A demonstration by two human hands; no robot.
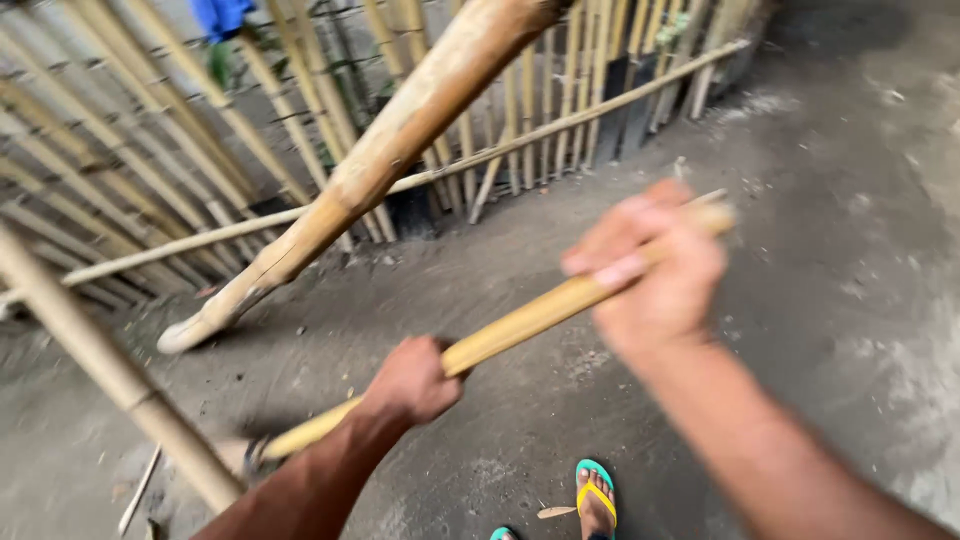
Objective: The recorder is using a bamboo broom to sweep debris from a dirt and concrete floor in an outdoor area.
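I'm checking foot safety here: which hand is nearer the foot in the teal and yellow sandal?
Left. The left hand grips the bamboo stick up-left of the sandalled foot; the right hand holds it farther up.

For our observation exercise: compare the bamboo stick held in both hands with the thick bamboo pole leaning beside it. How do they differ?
The bamboo stick is thin; the thick bamboo pole is far wider. The stick is gripped by the left hand and right hand; no hand touches the pole. The stick's lower end is above the ground; the pole's foot rests on it. Both are pale yellow-brown and slant the same way.
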